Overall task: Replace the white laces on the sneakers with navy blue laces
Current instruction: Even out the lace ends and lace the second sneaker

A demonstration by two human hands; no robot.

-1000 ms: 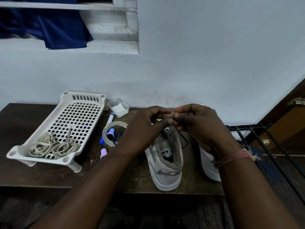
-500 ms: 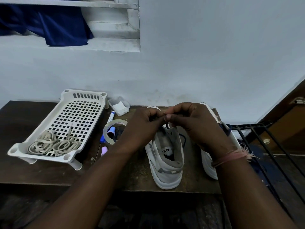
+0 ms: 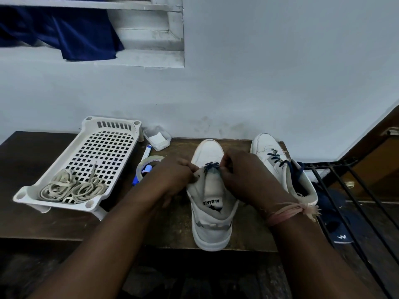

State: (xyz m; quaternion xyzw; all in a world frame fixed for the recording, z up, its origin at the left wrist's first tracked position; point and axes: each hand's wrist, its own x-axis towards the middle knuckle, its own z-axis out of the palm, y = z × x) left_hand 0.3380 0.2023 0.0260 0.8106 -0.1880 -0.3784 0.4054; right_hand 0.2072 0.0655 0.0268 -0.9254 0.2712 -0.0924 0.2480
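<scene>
The near sneaker [image 3: 212, 203] stands at centre frame on the counter [image 3: 38, 214], heel toward you, a navy lace [image 3: 212, 166] crossed at its lowest eyelets. Your right hand [image 3: 248, 180] pinches that lace at the tongue's right edge; your left hand [image 3: 172, 178] curls its grip round the shoe's left collar. The second sneaker [image 3: 280, 165], right of centre, already carries navy lacing. At left, the white laces [image 3: 73, 188] lie coiled in the tray [image 3: 112, 124], with a tape roll [image 3: 149, 164] between tray and shoe.
</scene>
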